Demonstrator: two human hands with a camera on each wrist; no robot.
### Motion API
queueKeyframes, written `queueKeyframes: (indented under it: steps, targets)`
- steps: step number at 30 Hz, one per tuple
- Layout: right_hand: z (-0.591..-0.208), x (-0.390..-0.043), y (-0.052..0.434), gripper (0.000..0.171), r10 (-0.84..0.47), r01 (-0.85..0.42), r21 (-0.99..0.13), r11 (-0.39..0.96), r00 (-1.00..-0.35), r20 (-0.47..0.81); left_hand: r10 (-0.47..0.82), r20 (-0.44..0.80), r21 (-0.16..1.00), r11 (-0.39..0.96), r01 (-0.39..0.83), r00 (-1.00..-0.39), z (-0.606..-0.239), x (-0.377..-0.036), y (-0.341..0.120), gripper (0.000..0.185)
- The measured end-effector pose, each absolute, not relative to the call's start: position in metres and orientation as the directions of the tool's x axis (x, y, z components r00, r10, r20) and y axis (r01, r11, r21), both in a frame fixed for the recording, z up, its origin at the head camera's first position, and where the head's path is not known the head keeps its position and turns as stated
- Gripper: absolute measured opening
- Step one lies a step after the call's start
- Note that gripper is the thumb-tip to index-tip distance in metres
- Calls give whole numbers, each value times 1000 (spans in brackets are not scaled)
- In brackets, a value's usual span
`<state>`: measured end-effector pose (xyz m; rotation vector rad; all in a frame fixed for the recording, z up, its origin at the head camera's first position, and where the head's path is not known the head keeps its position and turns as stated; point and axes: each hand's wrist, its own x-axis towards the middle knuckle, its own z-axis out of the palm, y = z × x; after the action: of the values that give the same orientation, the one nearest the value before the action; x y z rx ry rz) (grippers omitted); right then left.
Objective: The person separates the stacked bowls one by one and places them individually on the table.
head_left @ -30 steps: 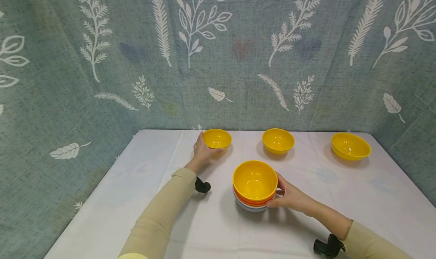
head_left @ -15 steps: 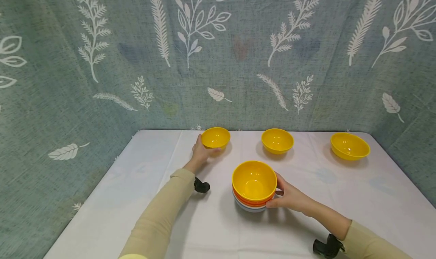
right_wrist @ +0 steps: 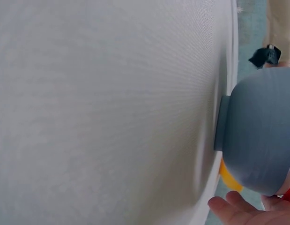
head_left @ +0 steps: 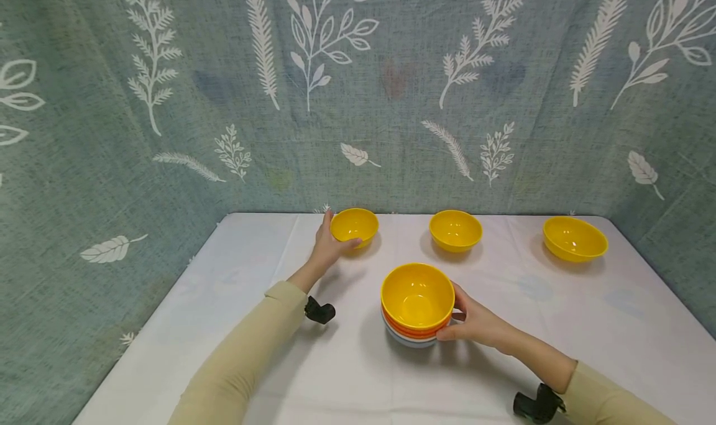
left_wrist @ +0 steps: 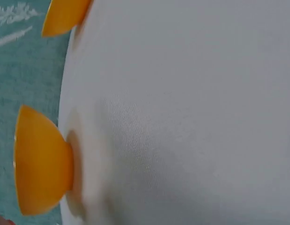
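The bowl stack (head_left: 416, 297), yellow on top and grey at the bottom, stands on the white cloth (head_left: 347, 375), its right side grasped by the right hand (head_left: 478, 325). Behind it, leftward, the left hand (head_left: 325, 245) curves beside a yellow bowl (head_left: 354, 223); I cannot tell whether it grips. Two more yellow bowls (head_left: 455, 229) (head_left: 575, 238) sit behind, rightward.

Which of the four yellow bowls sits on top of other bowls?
The front-centre yellow bowl: orange bowls and a grey bowl show beneath it. The back-left bowl, back-middle bowl and back-right bowl show none beneath.
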<state>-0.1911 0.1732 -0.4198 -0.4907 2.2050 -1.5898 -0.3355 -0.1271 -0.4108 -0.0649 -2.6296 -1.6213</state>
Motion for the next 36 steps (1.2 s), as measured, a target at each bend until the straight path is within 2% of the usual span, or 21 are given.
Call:
queueKeyframes:
  steps: [6, 16, 25, 36]
  targets:
    - [-418, -190, 173, 98, -483, -59, -950, 306, -870, -102, 130, 177, 900, 381, 214, -976, -398, -308, -122, 92]
    - [-418, -190, 173, 99, -476, -54, -948, 312, -873, -107, 362, 209, 914, 258, 314, -908, -390, -255, -112, 84]
    - [-419, -190, 173, 98, -478, -59, -948, 312, -872, -103, 535, 172, 914, 227, 337, -827, -397, -229, -105, 95]
    - [-419, -189, 172, 98, -462, -41, -945, 325, -878, -121, 546, 86, 921, 274, 275, -833, -404, -207, -89, 102]
